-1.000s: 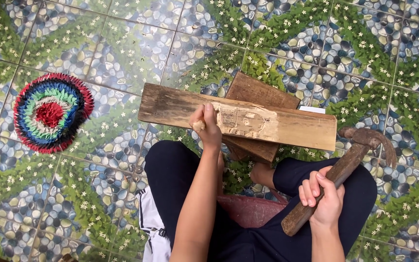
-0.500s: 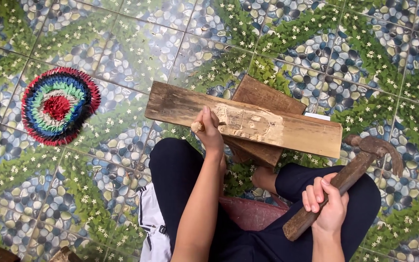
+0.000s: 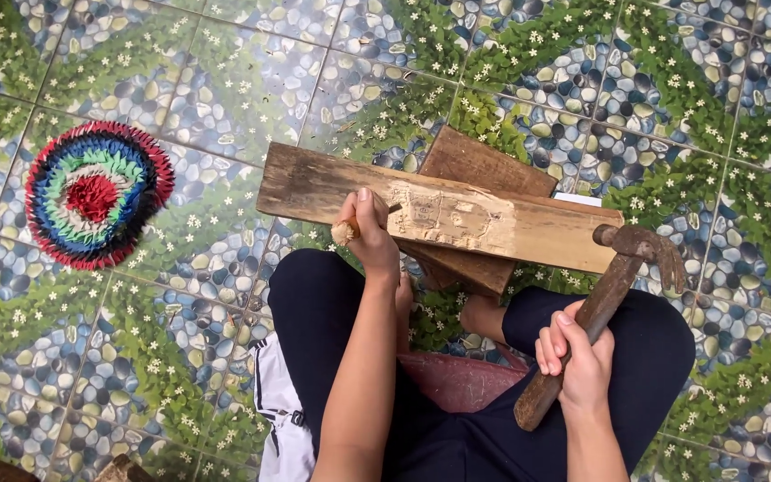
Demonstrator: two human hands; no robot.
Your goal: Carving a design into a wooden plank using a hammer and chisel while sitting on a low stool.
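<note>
Chisel [image 3: 350,229] mostly hidden in the left hand [image 3: 370,234]; carved figure on plank [image 3: 314,183] too faint.

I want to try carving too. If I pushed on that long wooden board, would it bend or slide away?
Probably no bending: the long board looks thick and stiff. It might rock or tip a little, since it lies across another plank rather than flat on the tiled floor. It seems fairly heavy, and the left hand rests on it with a chisel, which likely steadies it.
</note>
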